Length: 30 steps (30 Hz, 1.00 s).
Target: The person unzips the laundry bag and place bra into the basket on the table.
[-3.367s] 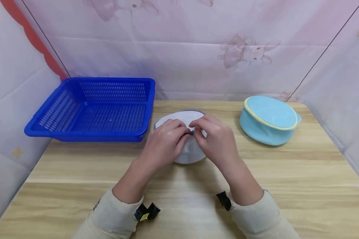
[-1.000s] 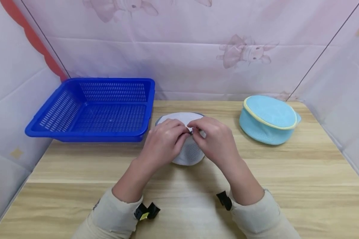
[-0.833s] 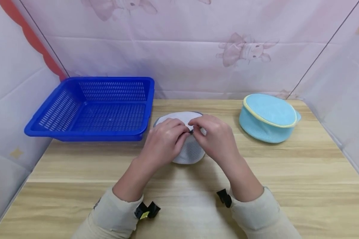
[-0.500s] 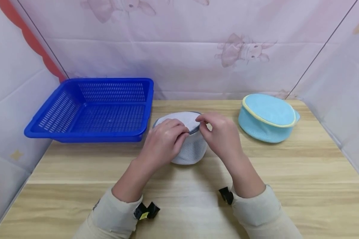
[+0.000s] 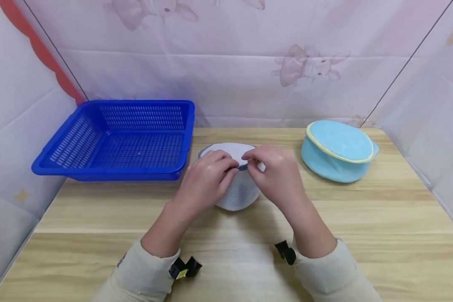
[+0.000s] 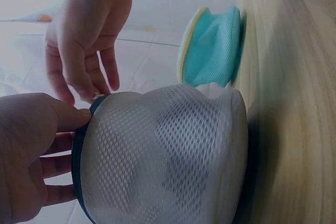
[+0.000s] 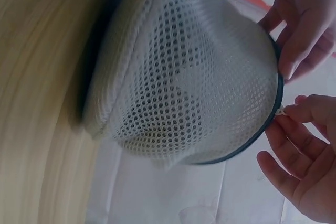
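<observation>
A round white mesh laundry bag (image 5: 237, 193) with a dark zipper edge stands upright on the table, its lid on top. My left hand (image 5: 208, 178) pinches the zipper edge at the front between thumb and fingers. Just to its right, my right hand (image 5: 277, 178) holds a small whitish zipper pull (image 7: 281, 110) between thumb and forefinger, its other fingers loosely spread. Seen from the left wrist, the mesh wall (image 6: 152, 150) bulges a little and a dark patch shows through it. My hands hide part of the lid's front edge in the head view.
A blue plastic basket (image 5: 113, 171) stands at the back left, near the wall. At the back right sits a light blue mesh bag (image 5: 341, 140) with yellow trim. The wooden table (image 5: 226, 256) meets a printed cloth wall behind.
My right hand slid right along the zipper edge half a second ago, and now it is slightly back to the left. My left hand has kept its pinch in the same place.
</observation>
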Each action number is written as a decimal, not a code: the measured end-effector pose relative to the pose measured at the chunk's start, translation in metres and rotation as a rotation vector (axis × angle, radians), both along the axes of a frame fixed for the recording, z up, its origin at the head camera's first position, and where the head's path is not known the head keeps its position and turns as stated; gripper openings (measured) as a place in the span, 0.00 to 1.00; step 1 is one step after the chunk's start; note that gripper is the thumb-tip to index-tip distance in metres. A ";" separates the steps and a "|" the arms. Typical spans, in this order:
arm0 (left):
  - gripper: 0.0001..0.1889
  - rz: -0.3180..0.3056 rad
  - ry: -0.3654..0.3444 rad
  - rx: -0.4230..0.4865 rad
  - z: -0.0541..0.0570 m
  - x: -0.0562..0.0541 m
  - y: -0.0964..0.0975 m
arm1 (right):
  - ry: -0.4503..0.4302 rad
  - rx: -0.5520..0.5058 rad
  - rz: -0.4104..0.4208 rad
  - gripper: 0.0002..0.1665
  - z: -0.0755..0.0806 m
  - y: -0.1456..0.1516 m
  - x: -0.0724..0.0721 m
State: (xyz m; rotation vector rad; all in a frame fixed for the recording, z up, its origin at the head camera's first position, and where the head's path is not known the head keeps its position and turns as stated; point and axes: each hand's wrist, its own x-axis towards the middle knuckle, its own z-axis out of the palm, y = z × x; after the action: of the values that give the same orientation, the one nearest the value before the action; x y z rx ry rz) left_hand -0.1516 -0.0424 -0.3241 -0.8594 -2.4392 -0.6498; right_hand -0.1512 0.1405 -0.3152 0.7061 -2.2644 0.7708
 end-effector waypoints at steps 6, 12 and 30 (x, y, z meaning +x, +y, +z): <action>0.05 -0.008 0.055 0.011 -0.002 0.000 0.001 | -0.013 -0.004 0.049 0.09 0.002 -0.008 0.008; 0.05 0.007 0.081 0.018 -0.004 0.001 0.000 | -0.035 0.004 0.056 0.08 -0.001 -0.010 0.010; 0.04 0.018 0.036 -0.034 -0.003 0.001 0.000 | -0.091 0.002 -0.039 0.12 -0.005 -0.009 0.004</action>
State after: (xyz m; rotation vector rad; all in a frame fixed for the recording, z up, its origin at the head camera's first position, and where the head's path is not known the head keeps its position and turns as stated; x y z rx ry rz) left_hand -0.1503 -0.0425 -0.3267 -0.8544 -2.4292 -0.5835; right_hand -0.1477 0.1318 -0.3203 0.6376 -2.3537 0.7974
